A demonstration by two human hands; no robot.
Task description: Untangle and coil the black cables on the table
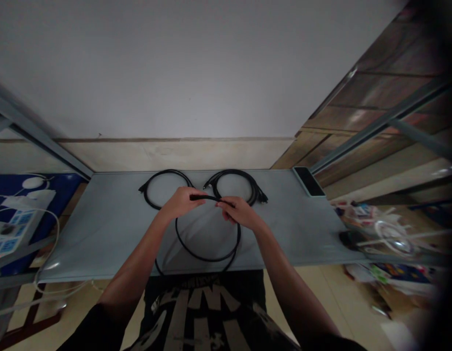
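Above the middle of the grey table (112, 219), a black cable (206, 260) is stretched between my two hands, its slack looping down toward the front edge. My left hand (184, 201) pinches it near one end, thumb along the top. My right hand (237, 210) grips the same cable a short way to the right, fingers curled in. Behind my left hand lies one coiled black cable (147, 195), its plug pointing left. A second coiled black cable (255, 185) rests behind my right hand, with plugs showing at its left and right. My hands partly hide both coils.
A phone (309, 182) lies at the table's back right corner. At the left, a white power strip (19, 224) with plugged-in cords sits on a blue surface. Metal frame posts (46, 141) rise at the sides, with a white wall (182, 73) behind. Cluttered items fill the right.
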